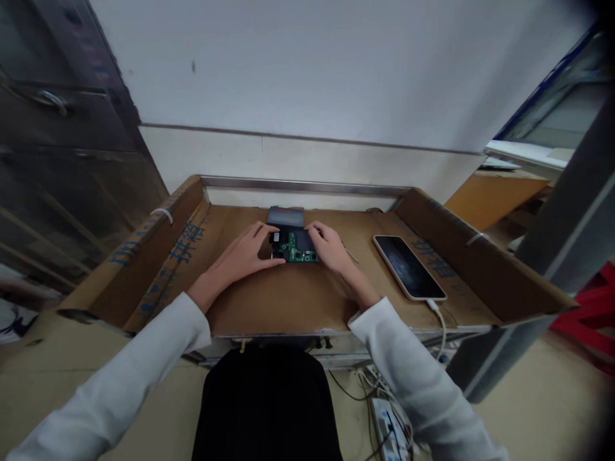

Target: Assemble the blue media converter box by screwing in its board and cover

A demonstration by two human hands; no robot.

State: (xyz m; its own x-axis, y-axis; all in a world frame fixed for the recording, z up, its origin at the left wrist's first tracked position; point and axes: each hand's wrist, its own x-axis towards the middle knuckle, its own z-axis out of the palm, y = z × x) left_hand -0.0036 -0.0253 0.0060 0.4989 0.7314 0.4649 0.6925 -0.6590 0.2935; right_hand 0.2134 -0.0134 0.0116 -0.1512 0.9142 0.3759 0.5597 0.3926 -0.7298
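Note:
A green circuit board [300,255] with black and dark grey parts lies over the cardboard at the centre. My left hand [245,255] grips its left end, thumb at the near edge and fingers at the far edge. On the other end, my right hand [331,248] is closed around the board's right side, its fingertips on the dark part. Just behind the board is a flat grey piece [286,216]. A thin tool or wire [350,255] partly shows beside my right hand, too small to name.
The cardboard lining [269,301] has raised side walls. A phone [410,267] lies at the right with a white charging cable [439,320] plugged in, running over the front edge. Below are a power strip [388,429] and tangled cables. A wall stands behind; a metal post is at right.

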